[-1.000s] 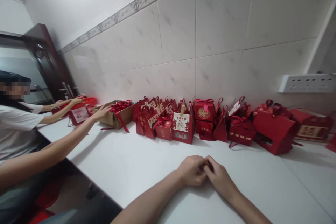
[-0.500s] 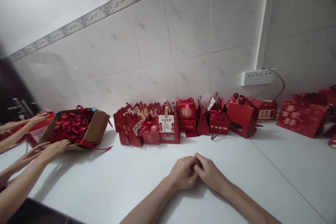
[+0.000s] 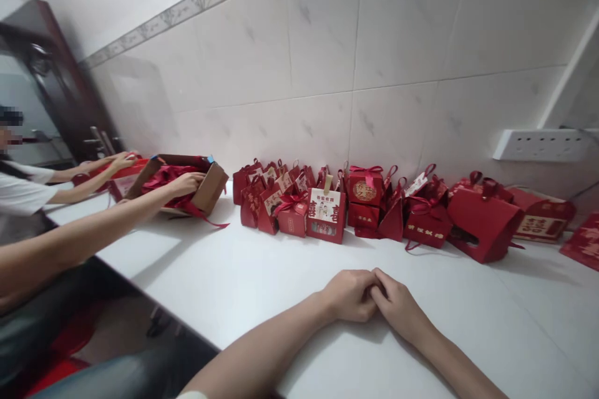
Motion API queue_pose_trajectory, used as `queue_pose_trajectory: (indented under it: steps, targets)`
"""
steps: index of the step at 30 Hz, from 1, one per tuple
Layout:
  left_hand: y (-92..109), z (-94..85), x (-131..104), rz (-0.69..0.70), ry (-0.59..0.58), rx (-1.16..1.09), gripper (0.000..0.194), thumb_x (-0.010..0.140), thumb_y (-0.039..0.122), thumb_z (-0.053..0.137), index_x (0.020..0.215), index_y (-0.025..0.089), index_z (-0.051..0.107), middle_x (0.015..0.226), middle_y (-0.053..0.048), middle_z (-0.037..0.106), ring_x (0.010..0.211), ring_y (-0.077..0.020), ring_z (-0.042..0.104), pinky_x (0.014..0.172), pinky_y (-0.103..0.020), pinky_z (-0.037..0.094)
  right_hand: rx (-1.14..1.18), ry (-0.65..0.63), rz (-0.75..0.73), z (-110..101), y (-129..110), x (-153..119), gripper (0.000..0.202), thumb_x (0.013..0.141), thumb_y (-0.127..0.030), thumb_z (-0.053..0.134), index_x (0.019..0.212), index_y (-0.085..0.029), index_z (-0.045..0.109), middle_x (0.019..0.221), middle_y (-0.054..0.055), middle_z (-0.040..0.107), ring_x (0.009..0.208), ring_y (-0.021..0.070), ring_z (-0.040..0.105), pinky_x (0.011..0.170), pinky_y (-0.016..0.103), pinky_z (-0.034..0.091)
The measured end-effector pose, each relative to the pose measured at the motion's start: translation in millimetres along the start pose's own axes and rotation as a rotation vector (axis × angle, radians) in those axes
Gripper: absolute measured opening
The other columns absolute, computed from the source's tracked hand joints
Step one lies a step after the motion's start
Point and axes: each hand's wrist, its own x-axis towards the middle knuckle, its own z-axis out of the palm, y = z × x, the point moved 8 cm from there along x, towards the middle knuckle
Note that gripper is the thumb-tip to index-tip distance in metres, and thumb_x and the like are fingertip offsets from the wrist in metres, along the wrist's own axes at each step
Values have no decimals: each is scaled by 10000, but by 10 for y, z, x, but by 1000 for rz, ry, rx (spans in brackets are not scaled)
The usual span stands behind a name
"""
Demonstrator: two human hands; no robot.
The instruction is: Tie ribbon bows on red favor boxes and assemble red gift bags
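Note:
My left hand (image 3: 352, 295) and my right hand (image 3: 395, 300) rest together on the white table, fingers curled in and touching at the knuckles. Both are closed, and I see nothing held in them. Beyond them, red gift boxes (image 3: 327, 215) stand grouped along the wall, some with ribbon bows and gold lettering. The nearest has a white label with a printed couple. To their right sits a plain dark-red box (image 3: 482, 224) with a cut-out window and a loop handle.
On the left, a nearby person's arm (image 3: 116, 218) reaches into a cardboard box (image 3: 213, 190) holding red ribbons (image 3: 161, 179). Another person's hands (image 3: 122, 161) are behind it, at red items. A power strip (image 3: 528, 145) is fixed to the tiled wall. The table's front edge runs diagonally at lower left.
The view has turned left, bringing a door and a seated person into sight. The nearby person's hand has moved from the carton's near edge into it. My hands stay together.

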Motion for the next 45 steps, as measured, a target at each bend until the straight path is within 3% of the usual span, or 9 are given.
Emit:
queue_pose_trajectory:
  steps: [8,22,24,27,30,32,35,39,45]
  targets:
    - [10,-3,-4,-32,-65,41,182,627,115,514,798,164,552,766,-29,634,656,-139,555,628,-225,445,-12,29,-6,-13,-37,0,97,728,-293,386,656,-238,420,641,24,570,644,223,571,621,340,418]
    - [78,-182,18,131,25,25,175,669,109,465,791,187,562,698,-3,636,610,-144,582,586,-242,440,-58,19,8,-40,-118,24,104,775,-133,437,708,-209,411,725,0,545,684,149,517,662,270,396]
    - [-2,-352,31,146,125,83,207,667,150,526,859,204,581,731,-4,643,672,-168,599,696,-295,465,-17,-7,6,-46,-116,18,52,830,-194,439,803,-200,483,749,-1,577,690,143,539,665,260,408]
    - [-323,-896,-61,52,488,193,343,726,201,531,1067,179,512,1001,-104,616,974,-263,567,939,-456,375,21,-26,17,-57,-75,15,134,868,-276,440,839,-191,539,776,12,603,719,148,557,686,263,418]
    - [-788,-1515,-427,-152,884,289,488,773,212,464,1231,110,331,1259,-212,420,1249,-337,350,1048,-576,194,24,-21,30,-57,-10,20,162,858,-262,446,769,-181,554,821,33,614,763,158,564,719,274,419]
    - [-1143,-1826,-769,-431,1071,372,548,722,239,532,1221,125,339,1312,-194,371,1293,-324,308,1087,-541,174,27,-22,30,-47,24,25,155,847,-242,444,769,-180,562,832,36,619,772,161,571,728,278,421]
    - [-1539,-2036,-1092,-719,1114,402,628,692,318,611,1222,123,337,1398,-228,279,1346,-368,224,1076,-593,160,39,-29,31,-32,58,34,148,832,-228,446,768,-178,570,818,37,621,770,168,574,734,289,420]
    - [-1779,-2131,-1152,-810,1076,417,806,660,465,679,1269,138,264,1467,-267,157,1386,-374,169,1050,-614,221,62,-38,53,-17,88,51,144,818,-214,445,772,-175,575,791,39,619,746,174,569,717,300,420]
    - [-1626,-2247,-940,-775,923,413,547,720,456,641,1116,136,441,1506,-236,92,1393,-450,61,1032,-678,181,64,-7,79,-32,45,60,155,800,-159,464,795,-161,619,813,49,649,755,160,587,717,274,435]
